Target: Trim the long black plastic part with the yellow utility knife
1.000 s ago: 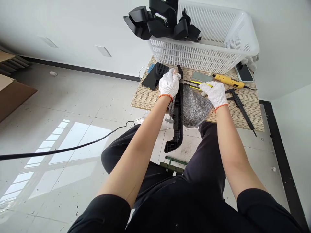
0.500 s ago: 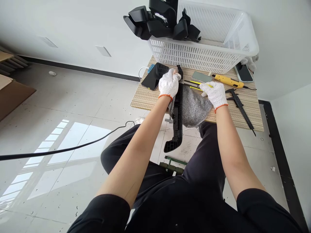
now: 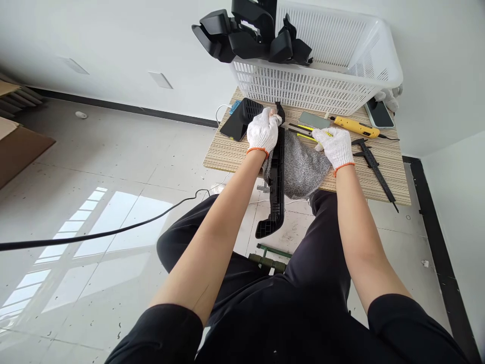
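My left hand (image 3: 262,128), in a white knitted glove, grips a long black plastic part (image 3: 278,187) near its upper end. The part's ribbed side faces up, and its lower end hangs past the table edge. My right hand (image 3: 334,145), also gloved, is closed around a yellow-and-black utility knife (image 3: 305,130) that points left. The knife's front end is just right of the part, with a small gap visible between them. Under the part and the knife lies a grey cloth (image 3: 303,167), draped over the table's front edge.
A white plastic basket (image 3: 322,76) with black plastic parts (image 3: 253,43) stands behind. On the wooden table (image 3: 223,151) are a black phone-like object (image 3: 235,126), a yellow corded tool (image 3: 356,126), a black caliper (image 3: 377,169), a phone (image 3: 380,114) and a grey-green block (image 3: 314,120).
The knife has drawn back slightly to the right, so its front end no longer meets the black part. My left hand stays in place on the part.
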{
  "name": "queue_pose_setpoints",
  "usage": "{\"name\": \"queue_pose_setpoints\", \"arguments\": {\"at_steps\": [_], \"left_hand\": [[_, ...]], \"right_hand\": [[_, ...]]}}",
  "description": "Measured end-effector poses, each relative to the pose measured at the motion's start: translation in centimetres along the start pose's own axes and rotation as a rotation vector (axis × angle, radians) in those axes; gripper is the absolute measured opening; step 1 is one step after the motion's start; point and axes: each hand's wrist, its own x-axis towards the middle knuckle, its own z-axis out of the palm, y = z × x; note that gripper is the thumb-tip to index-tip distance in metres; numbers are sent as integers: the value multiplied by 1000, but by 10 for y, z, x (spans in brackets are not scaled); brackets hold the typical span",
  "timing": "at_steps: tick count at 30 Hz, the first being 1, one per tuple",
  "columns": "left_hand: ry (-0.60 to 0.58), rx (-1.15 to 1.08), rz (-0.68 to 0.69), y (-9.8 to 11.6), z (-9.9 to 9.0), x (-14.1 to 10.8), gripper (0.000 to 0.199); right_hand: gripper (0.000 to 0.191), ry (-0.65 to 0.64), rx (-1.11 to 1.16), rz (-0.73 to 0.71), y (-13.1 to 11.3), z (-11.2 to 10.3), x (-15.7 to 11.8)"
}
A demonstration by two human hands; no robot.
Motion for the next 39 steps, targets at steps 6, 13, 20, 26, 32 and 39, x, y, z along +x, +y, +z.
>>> {"name": "queue_pose_setpoints", "arguments": {"at_steps": [6,13,20,26,32,39], "left_hand": [[-4,-8,1,0,-1,-1,38],[-15,-17,-14,2,-2,-1,37],[-23,-2,-6,3,-4,-2,38],[-36,-15,-25,6,-6,-3,37],[-39,-29,-13,6,-7,-4,40],[-24,-6,-9,5,-6,-4,39]], "right_hand": [[36,1,-2,6,0,0,-1],[36,3,-10,21,-2,-1,-2],[32,9,-11,5,-3,-2,-2],[42,-3,-14,2,2,-1,0],[44,-9,-5,-2,2,-2,-1],[44,-11,-9,7,-3,-2,-4]]}}
